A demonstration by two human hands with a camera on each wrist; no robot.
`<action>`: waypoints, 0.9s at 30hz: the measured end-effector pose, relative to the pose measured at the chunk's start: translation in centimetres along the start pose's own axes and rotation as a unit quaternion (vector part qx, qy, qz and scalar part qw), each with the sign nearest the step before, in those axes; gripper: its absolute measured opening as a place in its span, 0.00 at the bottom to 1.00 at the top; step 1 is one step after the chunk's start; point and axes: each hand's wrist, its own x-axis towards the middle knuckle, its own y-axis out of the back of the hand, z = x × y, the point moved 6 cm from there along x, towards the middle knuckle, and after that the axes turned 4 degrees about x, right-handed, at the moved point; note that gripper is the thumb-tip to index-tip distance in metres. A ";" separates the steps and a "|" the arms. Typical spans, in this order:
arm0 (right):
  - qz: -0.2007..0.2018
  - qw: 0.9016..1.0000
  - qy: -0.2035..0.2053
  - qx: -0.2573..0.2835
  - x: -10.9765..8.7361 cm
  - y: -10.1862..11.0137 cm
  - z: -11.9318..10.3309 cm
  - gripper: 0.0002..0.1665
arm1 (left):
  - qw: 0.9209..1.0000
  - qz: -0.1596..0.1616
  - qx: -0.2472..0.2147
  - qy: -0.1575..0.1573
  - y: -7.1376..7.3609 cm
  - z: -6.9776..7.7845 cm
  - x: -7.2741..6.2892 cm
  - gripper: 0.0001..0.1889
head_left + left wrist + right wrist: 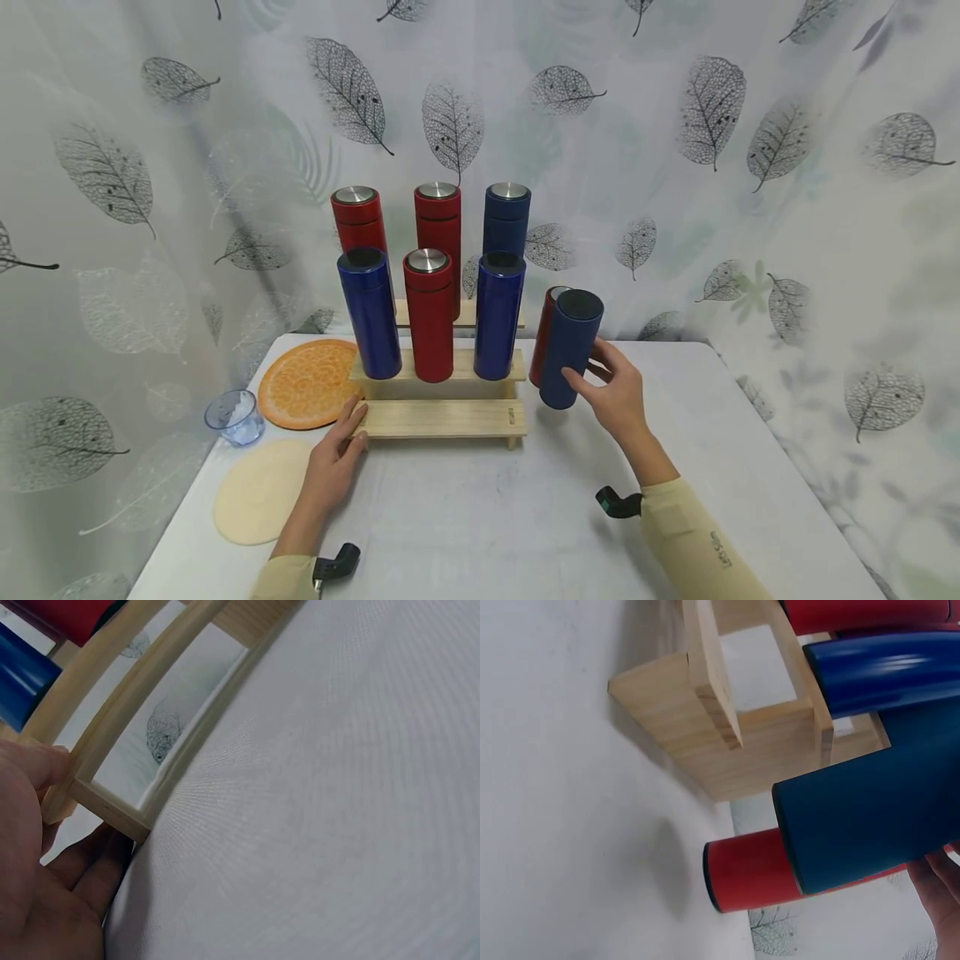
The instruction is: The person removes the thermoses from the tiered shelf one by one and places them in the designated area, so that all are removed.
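My right hand (618, 392) grips a dark blue thermos bottle (572, 350), thumb on the near side and fingers round the right. The bottle tilts slightly, its base over the table to the right of the wooden stepped rack (442, 419). Partly hidden behind it is a red thermos bottle (746, 871). At the rack's left end my left hand (335, 462) holds the lowest step, thumb on top and fingers at the end piece (112, 811). That step is bare. On the middle step stand a red bottle (430, 321) and two glossy blue bottles (498, 321).
The top step carries two red bottles (438, 225) and a dark blue one (507, 221). Left of the rack lie an orange-slice mat (303, 387) and a cream round mat (258, 496). A clear glass (238, 421) stands near the left edge. A leaf-print curtain (585, 150) hangs behind.
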 end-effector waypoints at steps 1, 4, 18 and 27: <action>0.001 1.000 -0.002 -0.003 0.0 0.1 0.2 0.34 | 1.000 0.000 0.002 0.002 0.0 0.0 0.0 0.25; 0.004 1.000 -0.006 -0.010 0.1 0.4 0.7 0.34 | 1.000 -0.001 0.005 0.007 -0.1 -0.1 -0.1 0.25; 0.009 0.998 -0.042 -0.035 1.3 2.5 2.6 0.31 | 1.000 -0.005 0.010 0.005 -0.1 0.0 -0.1 0.25; 0.030 0.997 -0.060 -0.046 1.7 3.7 7.6 0.35 | 1.000 -0.003 0.005 0.008 0.1 0.2 -0.1 0.25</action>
